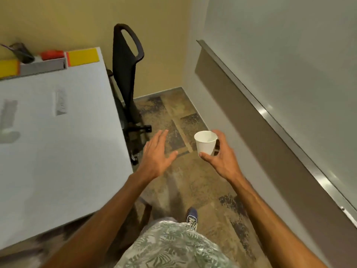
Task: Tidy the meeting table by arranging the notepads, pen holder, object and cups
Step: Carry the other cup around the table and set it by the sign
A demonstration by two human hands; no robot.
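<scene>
My right hand (222, 157) holds a small white paper cup (206, 142) upright over the carpet, to the right of the white meeting table (58, 151). My left hand (157, 153) is open with fingers spread, just past the table's right edge, holding nothing. At the table's far end lie a yellow notepad (83, 57) and another yellow notepad (8, 68) at the left edge. Between them sit a grey box (43, 66), a red object (52, 54) and a dark mesh pen holder (22, 53).
A black office chair (126, 74) stands against the table's far right corner. A whiteboard with a metal ledge (270, 117) runs along the right wall. The patterned carpet (185, 180) forms a narrow aisle between table and wall. My shoe (192, 217) is below.
</scene>
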